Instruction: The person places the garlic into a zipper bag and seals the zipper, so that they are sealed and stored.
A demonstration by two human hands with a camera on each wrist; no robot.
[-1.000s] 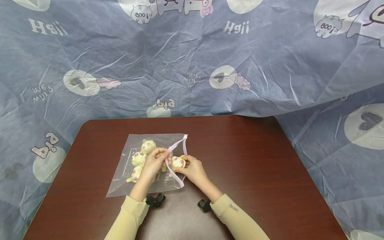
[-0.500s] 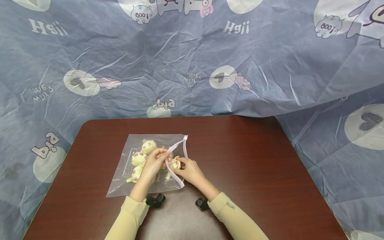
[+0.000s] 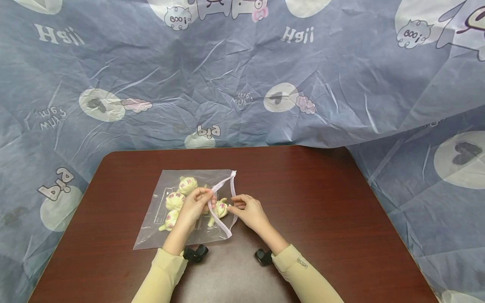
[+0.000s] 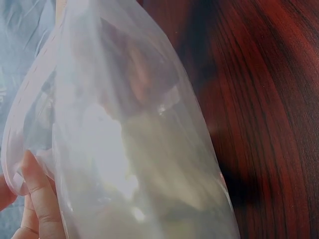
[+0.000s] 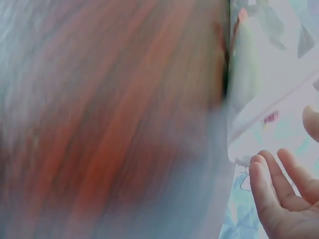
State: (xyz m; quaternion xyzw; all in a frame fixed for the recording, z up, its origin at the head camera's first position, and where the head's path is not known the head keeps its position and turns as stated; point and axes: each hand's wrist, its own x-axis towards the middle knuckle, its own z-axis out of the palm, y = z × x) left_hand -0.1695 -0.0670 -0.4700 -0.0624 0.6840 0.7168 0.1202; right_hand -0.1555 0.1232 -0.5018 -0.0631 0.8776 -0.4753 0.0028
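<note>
A clear zip bag (image 3: 149, 235) with a white zip edge lies on the table, its mouth spread apart on the right. Pinched in my left hand (image 3: 195, 204) is the near rim of that mouth; the left wrist view shows the fingers (image 4: 42, 199) on the zip strip. Several small pale-yellow toys with pink marks (image 3: 187, 185) rest inside, partly hidden by the left hand. One more such toy (image 3: 220, 209) lies just within the mouth. Beside it, my right hand (image 3: 248, 210) has its fingers apart and holds nothing, as the right wrist view confirms.
A dark red-brown wooden table (image 3: 322, 227) extends around the bag. Behind it hangs a blue printed cloth (image 3: 242, 63), also at both sides. A black wrist camera (image 3: 195, 253) sits on the left wrist and another (image 3: 263, 256) on the right.
My right hand carried a yellow toy leftward into the bag's mouth, let go of it and drew back slightly to the right. The left hand stayed on the rim.
</note>
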